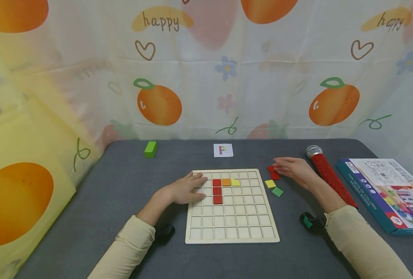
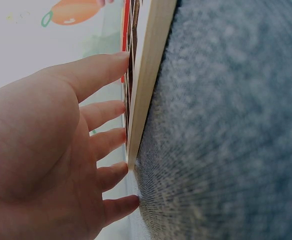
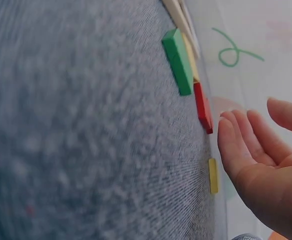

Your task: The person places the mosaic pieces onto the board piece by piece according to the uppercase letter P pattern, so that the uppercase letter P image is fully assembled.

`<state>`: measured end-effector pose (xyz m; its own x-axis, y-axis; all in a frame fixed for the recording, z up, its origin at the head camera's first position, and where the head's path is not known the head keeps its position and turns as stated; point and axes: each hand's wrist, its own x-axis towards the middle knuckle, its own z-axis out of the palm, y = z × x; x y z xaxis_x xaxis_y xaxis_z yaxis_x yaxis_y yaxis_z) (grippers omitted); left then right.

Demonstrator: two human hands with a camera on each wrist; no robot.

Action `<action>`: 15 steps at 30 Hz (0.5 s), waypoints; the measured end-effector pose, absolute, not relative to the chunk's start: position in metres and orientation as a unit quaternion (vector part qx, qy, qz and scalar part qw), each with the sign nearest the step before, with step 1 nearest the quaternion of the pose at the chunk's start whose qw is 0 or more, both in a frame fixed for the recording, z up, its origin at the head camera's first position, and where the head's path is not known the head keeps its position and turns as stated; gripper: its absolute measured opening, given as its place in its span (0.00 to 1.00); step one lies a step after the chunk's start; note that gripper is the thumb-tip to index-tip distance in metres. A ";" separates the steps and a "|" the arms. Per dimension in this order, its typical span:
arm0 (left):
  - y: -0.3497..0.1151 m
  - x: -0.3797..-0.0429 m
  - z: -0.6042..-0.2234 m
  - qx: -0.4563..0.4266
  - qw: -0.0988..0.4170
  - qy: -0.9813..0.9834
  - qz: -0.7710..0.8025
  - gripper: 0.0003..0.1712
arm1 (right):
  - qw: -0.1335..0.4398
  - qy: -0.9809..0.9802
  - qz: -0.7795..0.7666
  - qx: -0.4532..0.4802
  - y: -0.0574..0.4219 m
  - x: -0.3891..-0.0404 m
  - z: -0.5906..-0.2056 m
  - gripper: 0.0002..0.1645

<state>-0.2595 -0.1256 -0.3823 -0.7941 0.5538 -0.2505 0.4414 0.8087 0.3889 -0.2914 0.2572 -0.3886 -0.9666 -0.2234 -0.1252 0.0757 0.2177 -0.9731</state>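
Note:
A pale wooden grid board [image 1: 232,221] lies on the dark grey table. In its upper rows sit red tiles [image 1: 217,190] in a column, with an orange tile [image 1: 226,182] and a yellow tile [image 1: 235,182] beside the top one. My left hand [image 1: 183,189] rests on the board's upper left with fingers spread. Off the board's right edge lie two loose red tiles [image 1: 275,176], a yellow tile [image 1: 270,184] and a green tile [image 3: 178,62]. Beside the red ones is my right hand [image 1: 294,170], fingers extended, holding nothing visible. Another yellow piece [image 3: 213,176] shows near it in the right wrist view.
A small card with a coloured grid pattern [image 1: 223,150] lies behind the board. At the back left stands a green block [image 1: 151,149]. To the right are a red microphone [image 1: 328,174] and a flat game box [image 1: 389,193]. A printed cloth [image 1: 199,77] hangs behind the table.

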 end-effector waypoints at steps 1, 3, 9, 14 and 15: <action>-0.126 -0.259 -0.382 0.266 0.179 0.934 0.158 0.38 | 0.117 0.775 -0.619 -0.048 0.257 -0.292 -0.389 0.34; -0.126 -0.259 -0.382 0.266 0.179 0.934 0.159 0.38 | 0.113 0.782 -0.611 -0.051 0.257 -0.293 -0.390 0.33; -0.126 -0.260 -0.383 0.268 0.180 0.933 0.161 0.38 | 0.109 0.794 -0.595 -0.058 0.257 -0.296 -0.393 0.30; -0.126 -0.260 -0.383 0.266 0.182 0.933 0.161 0.38 | 0.108 0.805 -0.579 -0.065 0.255 -0.296 -0.391 0.28; -0.126 -0.260 -0.383 0.266 0.182 0.933 0.161 0.38 | 0.106 0.810 -0.572 -0.067 0.255 -0.295 -0.390 0.28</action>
<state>-0.2599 -0.1262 -0.3826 -0.7924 0.5544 -0.2545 0.4373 0.8070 0.3969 -0.2952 0.2546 -0.3905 -0.9683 -0.2308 -0.0953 0.0126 0.3362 -0.9417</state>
